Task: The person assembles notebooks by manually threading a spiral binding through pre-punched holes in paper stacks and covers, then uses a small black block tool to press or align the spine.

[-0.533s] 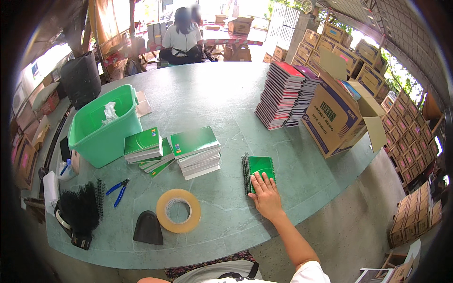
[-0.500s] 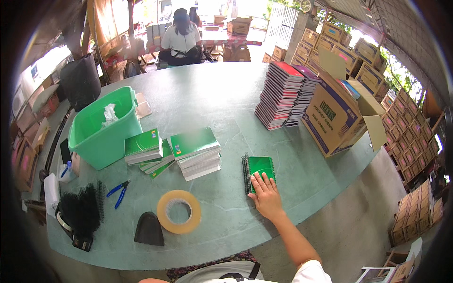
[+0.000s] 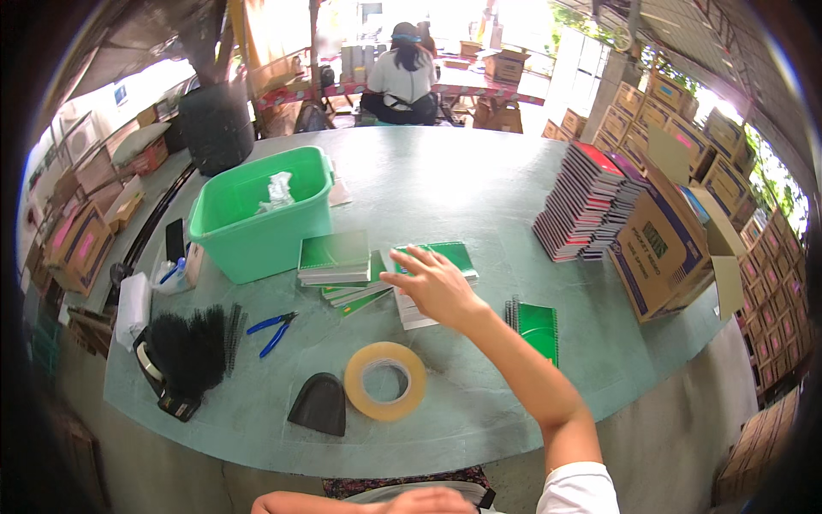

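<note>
My right hand (image 3: 437,287) reaches over a pile of green-covered notebook sheets (image 3: 456,255), fingers spread, with nothing visibly held. Whether it touches the pile cannot be told. To its left are a second green-topped pile (image 3: 330,255) and, between the two, a few fanned green-covered sets (image 3: 358,295). A green spiral notebook (image 3: 539,330) with black wire binding lies right of my forearm, its lower edge hidden by the arm. My left hand (image 3: 428,500) is low at the bottom edge near my lap, blurred and cut off, its fingers unclear.
A green plastic tub (image 3: 257,244) stands at left. Blue cutters (image 3: 272,330), black spiral coils (image 3: 175,347), a tape roll (image 3: 411,381) and a dark rounded piece (image 3: 319,405) lie nearer. Stacked red-covered notebooks (image 3: 578,201) and an open carton (image 3: 664,248) stand right. A person (image 3: 402,77) sits beyond.
My right hand has left the spiral notebook and moved left and away to the green-covered pile. My left hand has come into view at the bottom. The view has shifted left.
</note>
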Demonstrator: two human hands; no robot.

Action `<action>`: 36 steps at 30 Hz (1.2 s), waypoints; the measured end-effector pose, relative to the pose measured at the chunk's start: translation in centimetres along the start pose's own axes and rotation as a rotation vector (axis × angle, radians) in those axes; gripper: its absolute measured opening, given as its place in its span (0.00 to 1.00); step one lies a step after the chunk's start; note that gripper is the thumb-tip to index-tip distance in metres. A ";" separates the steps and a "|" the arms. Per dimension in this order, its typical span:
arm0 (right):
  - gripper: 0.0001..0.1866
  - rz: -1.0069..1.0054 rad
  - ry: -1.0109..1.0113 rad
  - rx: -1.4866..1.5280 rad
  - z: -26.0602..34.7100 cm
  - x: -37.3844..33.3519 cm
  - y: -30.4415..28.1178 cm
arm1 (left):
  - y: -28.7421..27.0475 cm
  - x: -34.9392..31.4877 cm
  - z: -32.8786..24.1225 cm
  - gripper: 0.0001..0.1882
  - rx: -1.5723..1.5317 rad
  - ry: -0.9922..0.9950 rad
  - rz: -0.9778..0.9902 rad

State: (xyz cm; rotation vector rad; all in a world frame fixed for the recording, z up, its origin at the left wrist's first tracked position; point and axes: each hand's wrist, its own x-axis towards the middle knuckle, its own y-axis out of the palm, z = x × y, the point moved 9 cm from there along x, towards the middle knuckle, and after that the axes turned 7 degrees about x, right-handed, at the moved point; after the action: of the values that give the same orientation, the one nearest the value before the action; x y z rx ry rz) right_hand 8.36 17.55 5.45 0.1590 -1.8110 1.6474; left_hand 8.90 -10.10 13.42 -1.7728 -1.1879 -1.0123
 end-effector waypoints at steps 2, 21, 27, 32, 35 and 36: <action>0.17 0.231 0.048 -0.035 -0.9 2.3 1.8 | 0.6 -0.8 1.8 0.06 0.148 -0.070 0.013; 0.12 0.571 0.192 0.435 -3.6 3.1 3.0 | -0.9 -7.0 9.0 0.08 0.197 -0.555 0.029; 0.21 -0.066 0.287 0.473 -3.9 1.9 -2.3 | -7.6 -10.2 15.6 0.17 0.271 -0.842 -0.351; 0.19 -0.441 0.676 1.147 -0.7 -5.5 -2.7 | -15.2 -10.5 22.1 0.24 -0.453 -0.829 -0.939; 0.18 -0.358 0.669 1.450 0.0 -9.4 1.4 | -16.4 -10.7 23.4 0.18 -0.435 -0.869 -0.680; 0.18 -0.369 0.650 1.602 0.2 -10.1 2.4 | -16.9 -11.0 23.0 0.13 -0.207 -0.917 -0.623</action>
State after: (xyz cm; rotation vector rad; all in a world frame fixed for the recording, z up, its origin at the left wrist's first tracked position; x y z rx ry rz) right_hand 14.84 14.36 -2.05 0.5082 0.2642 2.0842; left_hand -5.35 11.46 -2.99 -2.1620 -2.3776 -0.6275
